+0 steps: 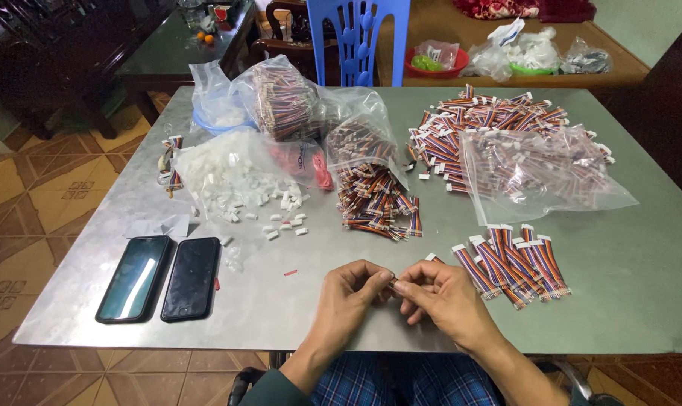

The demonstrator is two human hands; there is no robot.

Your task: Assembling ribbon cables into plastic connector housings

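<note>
At the table's [619, 301] near edge, our left hand [350, 289] and right hand [438, 295] pinch a small wire lead [393, 280] between fingertips, mid-assembly.

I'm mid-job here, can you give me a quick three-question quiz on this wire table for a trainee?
1. True or false: the two phones lie screen-up near the table's left front edge.
2. What lies right beside the right hand? A) a pair of scissors B) a row of striped wire bundles with white connectors C) a roll of tape
3. Fill in: the left hand and the right hand meet fingertip to fingertip on a small ____ piece.

Key
1. True.
2. B.
3. Wire: a short wire piece, mostly hidden by the fingers.
</note>
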